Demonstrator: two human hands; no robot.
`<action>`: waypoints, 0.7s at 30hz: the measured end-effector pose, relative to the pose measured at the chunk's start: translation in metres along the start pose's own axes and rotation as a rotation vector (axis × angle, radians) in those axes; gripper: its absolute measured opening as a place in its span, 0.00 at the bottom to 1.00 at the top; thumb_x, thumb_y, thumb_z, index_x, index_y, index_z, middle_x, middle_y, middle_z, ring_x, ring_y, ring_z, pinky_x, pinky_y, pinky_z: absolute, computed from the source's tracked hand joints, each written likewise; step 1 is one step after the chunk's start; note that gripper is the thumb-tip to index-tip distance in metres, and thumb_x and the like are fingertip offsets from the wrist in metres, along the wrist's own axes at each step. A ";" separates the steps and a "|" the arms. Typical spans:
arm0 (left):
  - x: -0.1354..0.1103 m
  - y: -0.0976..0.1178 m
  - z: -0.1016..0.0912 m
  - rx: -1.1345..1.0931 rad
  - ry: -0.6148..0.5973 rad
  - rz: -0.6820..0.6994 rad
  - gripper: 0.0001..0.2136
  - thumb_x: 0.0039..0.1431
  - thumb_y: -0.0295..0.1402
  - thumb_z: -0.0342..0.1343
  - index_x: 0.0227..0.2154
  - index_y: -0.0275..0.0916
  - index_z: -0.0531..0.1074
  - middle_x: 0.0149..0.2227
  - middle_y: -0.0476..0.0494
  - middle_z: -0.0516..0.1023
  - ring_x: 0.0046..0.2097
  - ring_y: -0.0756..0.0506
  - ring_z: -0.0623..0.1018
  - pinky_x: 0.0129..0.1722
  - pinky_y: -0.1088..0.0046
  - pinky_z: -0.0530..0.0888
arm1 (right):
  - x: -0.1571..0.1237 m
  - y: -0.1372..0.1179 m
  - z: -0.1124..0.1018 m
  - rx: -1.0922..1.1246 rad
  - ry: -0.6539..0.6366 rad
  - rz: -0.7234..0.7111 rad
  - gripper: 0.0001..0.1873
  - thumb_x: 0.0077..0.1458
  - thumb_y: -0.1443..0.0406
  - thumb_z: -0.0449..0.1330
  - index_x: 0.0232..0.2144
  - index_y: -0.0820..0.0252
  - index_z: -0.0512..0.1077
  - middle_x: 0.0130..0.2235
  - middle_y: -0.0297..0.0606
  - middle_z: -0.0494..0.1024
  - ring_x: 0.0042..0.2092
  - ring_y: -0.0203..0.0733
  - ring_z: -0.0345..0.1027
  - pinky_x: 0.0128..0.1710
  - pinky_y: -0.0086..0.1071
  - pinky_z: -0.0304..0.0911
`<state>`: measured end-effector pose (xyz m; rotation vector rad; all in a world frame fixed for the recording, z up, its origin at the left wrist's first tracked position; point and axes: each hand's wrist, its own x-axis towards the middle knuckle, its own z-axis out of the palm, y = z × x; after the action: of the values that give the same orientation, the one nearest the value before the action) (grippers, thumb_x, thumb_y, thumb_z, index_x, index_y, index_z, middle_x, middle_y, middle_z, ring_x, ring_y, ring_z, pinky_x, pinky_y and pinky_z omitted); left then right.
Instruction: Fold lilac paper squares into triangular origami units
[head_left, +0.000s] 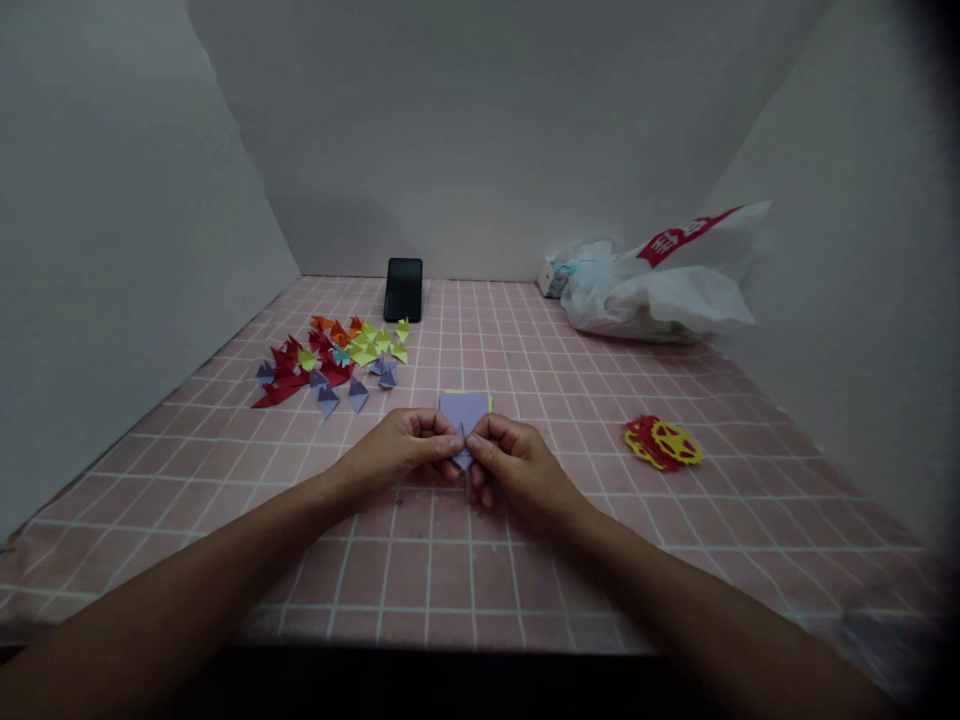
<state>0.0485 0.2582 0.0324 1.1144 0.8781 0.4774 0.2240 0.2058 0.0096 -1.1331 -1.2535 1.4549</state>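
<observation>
A small purple paper piece (463,440) is pinched between both hands at the middle of the pink checked table (450,560). My left hand (401,450) grips its left side with curled fingers. My right hand (517,465) grips its right side, thumb and forefinger pressed together. Just behind the hands lies a small stack of square papers (465,404), purple on top with a yellow edge showing. To the far left sits a pile of folded paper shapes (330,360) in red, orange, yellow and purple.
A black phone (403,289) leans against the back wall. A white plastic bag (660,285) lies at the back right, with a small box (553,276) beside it. Red and yellow paper cut-outs (663,443) rest on the right. Grey walls enclose three sides.
</observation>
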 end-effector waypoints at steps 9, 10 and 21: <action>-0.002 0.000 0.000 0.044 -0.024 0.022 0.12 0.51 0.38 0.66 0.27 0.36 0.72 0.21 0.51 0.76 0.25 0.52 0.76 0.31 0.76 0.71 | -0.004 -0.003 0.003 -0.104 0.071 -0.045 0.13 0.60 0.59 0.57 0.26 0.56 0.62 0.17 0.26 0.66 0.17 0.30 0.59 0.17 0.26 0.53; -0.001 0.000 0.000 0.033 -0.020 0.017 0.12 0.50 0.38 0.66 0.27 0.36 0.72 0.22 0.51 0.76 0.26 0.52 0.76 0.31 0.76 0.71 | -0.004 -0.003 0.003 -0.103 0.069 -0.045 0.13 0.60 0.59 0.57 0.26 0.56 0.62 0.17 0.26 0.66 0.17 0.30 0.59 0.17 0.26 0.53; 0.000 -0.003 0.003 -0.055 0.055 0.038 0.12 0.51 0.39 0.66 0.28 0.37 0.71 0.24 0.52 0.75 0.27 0.52 0.76 0.36 0.72 0.74 | -0.002 -0.004 0.005 -0.078 0.054 -0.022 0.14 0.60 0.57 0.56 0.26 0.57 0.62 0.18 0.26 0.66 0.18 0.31 0.60 0.18 0.26 0.56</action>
<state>0.0510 0.2551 0.0298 1.0731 0.8876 0.5630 0.2200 0.2029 0.0141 -1.1987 -1.2903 1.3608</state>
